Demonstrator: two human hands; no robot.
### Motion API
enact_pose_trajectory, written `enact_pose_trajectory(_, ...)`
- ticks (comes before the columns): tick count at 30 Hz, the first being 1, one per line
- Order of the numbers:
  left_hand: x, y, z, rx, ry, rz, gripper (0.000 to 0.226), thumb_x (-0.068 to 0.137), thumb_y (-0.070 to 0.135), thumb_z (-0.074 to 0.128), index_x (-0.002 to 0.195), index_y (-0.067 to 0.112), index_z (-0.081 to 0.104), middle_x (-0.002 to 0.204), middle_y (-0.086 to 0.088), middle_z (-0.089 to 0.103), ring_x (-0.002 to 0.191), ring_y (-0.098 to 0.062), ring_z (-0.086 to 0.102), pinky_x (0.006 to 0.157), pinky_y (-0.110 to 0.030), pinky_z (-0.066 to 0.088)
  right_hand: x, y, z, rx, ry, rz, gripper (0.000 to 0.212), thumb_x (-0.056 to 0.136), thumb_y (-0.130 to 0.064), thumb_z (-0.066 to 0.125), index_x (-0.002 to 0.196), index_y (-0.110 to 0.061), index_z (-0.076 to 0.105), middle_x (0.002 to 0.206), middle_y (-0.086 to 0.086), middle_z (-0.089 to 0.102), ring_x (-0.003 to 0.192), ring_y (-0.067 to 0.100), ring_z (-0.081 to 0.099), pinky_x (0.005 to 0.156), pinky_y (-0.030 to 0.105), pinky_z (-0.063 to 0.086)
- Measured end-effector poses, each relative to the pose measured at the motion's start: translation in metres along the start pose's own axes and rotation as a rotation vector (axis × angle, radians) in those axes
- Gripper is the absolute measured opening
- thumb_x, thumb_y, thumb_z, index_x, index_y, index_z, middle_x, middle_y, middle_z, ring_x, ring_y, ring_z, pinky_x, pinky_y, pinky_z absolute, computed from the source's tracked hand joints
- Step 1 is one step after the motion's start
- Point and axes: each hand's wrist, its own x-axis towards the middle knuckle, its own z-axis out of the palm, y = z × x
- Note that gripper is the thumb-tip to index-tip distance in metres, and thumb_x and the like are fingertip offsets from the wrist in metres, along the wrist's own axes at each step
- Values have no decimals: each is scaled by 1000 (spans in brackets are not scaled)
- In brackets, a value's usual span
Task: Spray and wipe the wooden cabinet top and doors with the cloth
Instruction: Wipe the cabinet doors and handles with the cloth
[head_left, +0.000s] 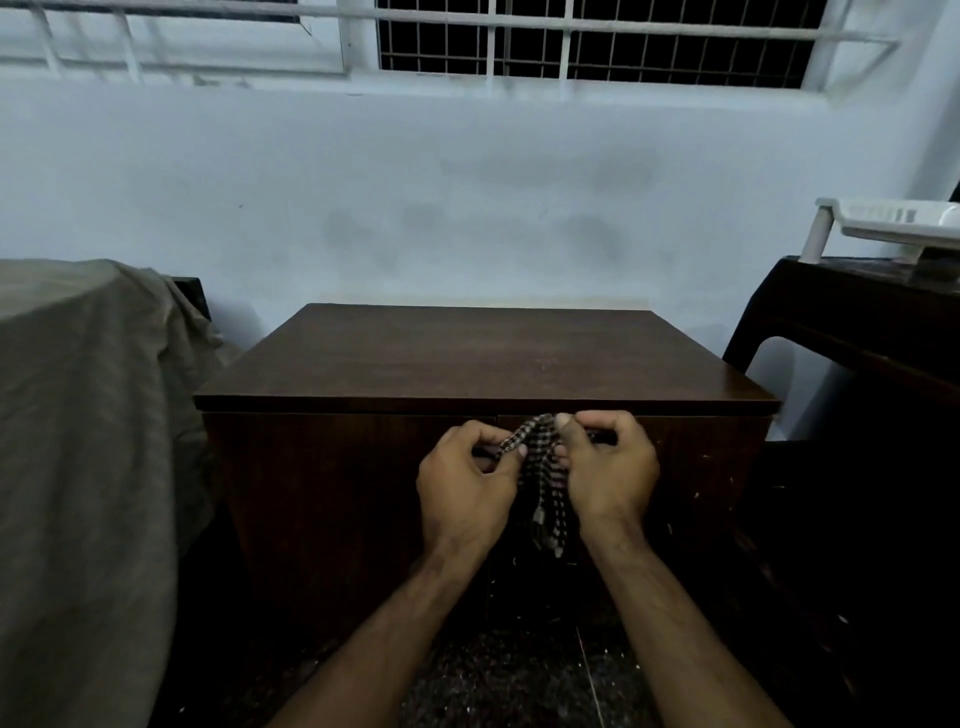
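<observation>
A dark brown wooden cabinet (483, 358) stands against the pale wall, its flat top bare and its doors (322, 493) facing me in shadow. A checked black-and-white cloth (540, 467) hangs bunched in front of the doors, just below the top's front edge. My left hand (462, 483) pinches the cloth's upper left part between thumb and fingers. My right hand (610, 467) grips its upper right part, fingers curled. The cloth's lower end dangles between my wrists. No spray bottle is in view.
A piece of furniture draped in grey-green fabric (88, 441) stands close on the left. A dark table (852, 322) with a white plastic rack (893, 223) on it stands at the right. A barred window (597, 41) runs above. Dark speckled floor (509, 680) lies below.
</observation>
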Motion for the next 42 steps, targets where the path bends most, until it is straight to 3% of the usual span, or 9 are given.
enact_pose_trajectory(3, 1, 15, 10, -10, -19, 44, 8, 81, 30, 80, 83, 29, 72, 86, 16, 71, 71, 4, 67, 64, -16, 56, 11, -3, -10, 104, 74, 135, 17, 81, -19, 82, 80, -23, 66, 86, 8, 73, 61, 12, 73, 53, 23, 57)
enact_pose_trajectory(6, 2, 9, 6, -6, 3, 15, 8, 81, 32, 80, 84, 30, 73, 87, 15, 72, 70, 4, 67, 68, -24, 59, 1, -14, -4, -68, 67, -34, 23, 81, -20, 80, 74, -31, 61, 93, -10, 61, 74, 16, 71, 68, 36, 61)
enact_pose_trajectory(11, 8, -6, -17, 129, 77, -34, 10, 81, 39, 80, 85, 32, 74, 73, 9, 63, 63, -2, 62, 60, -25, 53, -10, -24, -5, -220, -89, -245, 14, 82, -26, 80, 85, -26, 66, 96, -16, 56, 72, 2, 56, 69, 29, 54)
enact_pose_trajectory(15, -5, 6, -11, -9, -108, -69, 6, 93, 34, 67, 93, 31, 62, 57, 2, 70, 48, -9, 68, 54, -35, 60, -10, -11, -26, -128, 13, -140, 30, 76, -22, 85, 96, -21, 63, 99, -8, 55, 71, -9, 59, 64, 6, 47)
enact_pose_trajectory(19, -8, 1, 1, -195, -234, -194, 7, 97, 24, 63, 94, 27, 57, 74, 2, 77, 69, -15, 76, 72, -47, 64, -16, 15, -27, -175, 15, 86, 32, 75, -37, 84, 87, -28, 57, 74, -6, 65, 62, 8, 65, 67, 39, 59)
enact_pose_trajectory(22, -17, -13, 3, -151, -256, -191, 9, 96, 28, 65, 92, 29, 58, 77, 7, 78, 75, -11, 75, 78, -48, 62, -28, 32, -25, -99, -118, 163, 25, 78, -42, 81, 86, -31, 59, 76, -7, 73, 64, 10, 72, 67, 46, 62)
enact_pose_trajectory(27, -19, -10, 1, -187, -238, -150, 8, 94, 26, 68, 94, 28, 60, 78, 6, 78, 76, -8, 75, 81, -49, 61, -36, 27, -20, -114, -174, -39, 8, 88, -24, 74, 94, -30, 73, 92, -14, 73, 86, 1, 69, 81, 33, 60)
enact_pose_trajectory(34, -10, -11, -1, -224, -214, -137, 9, 94, 27, 69, 96, 29, 60, 82, 6, 79, 80, -10, 76, 83, -49, 61, -53, 36, -10, -219, -207, -377, 39, 95, 1, 55, 128, -17, 68, 126, -10, 61, 117, -2, 54, 99, 7, 40)
enact_pose_trajectory(42, -20, -5, 4, -265, -270, -157, 9, 94, 28, 69, 94, 29, 61, 82, 1, 79, 86, -26, 76, 83, -58, 59, -45, 33, -24, -279, -229, -387, 56, 88, 9, 52, 138, -15, 59, 131, -2, 49, 118, -5, 41, 104, 23, 45)
